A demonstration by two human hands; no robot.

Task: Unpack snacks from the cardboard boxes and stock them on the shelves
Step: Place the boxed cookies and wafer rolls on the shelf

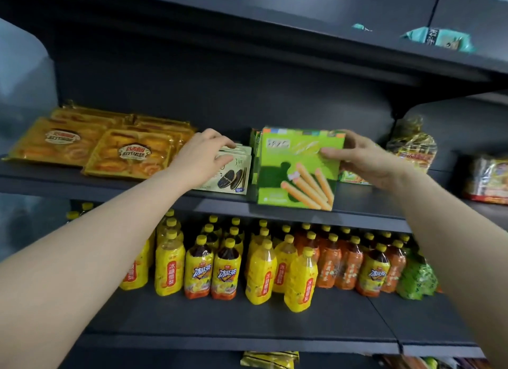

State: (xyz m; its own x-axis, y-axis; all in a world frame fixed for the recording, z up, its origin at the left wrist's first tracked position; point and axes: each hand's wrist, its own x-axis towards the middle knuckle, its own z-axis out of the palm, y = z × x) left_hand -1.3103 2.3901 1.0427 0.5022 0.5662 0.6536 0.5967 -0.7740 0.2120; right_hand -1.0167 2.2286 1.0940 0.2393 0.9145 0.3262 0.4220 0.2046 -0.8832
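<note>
In the head view, a bright green box (pixel 298 166) with long biscuit sticks drawn on it stands in the middle of the frame, on the dark middle shelf (pixel 110 183). The right hand (pixel 365 160) grips its upper right corner, thumb on the front. Just left of it, the left hand (pixel 204 155) rests curled on top of pale cookie boxes (pixel 233 173), gripping them. Golden cake packs (pixel 90 146) lie at the left of the frame. Lower down, rows of yellow and orange drink bottles (pixel 261 264) fill the next shelf. A teal bag (pixel 439 40) sits at the upper right. The shelves are dark grey.
</note>
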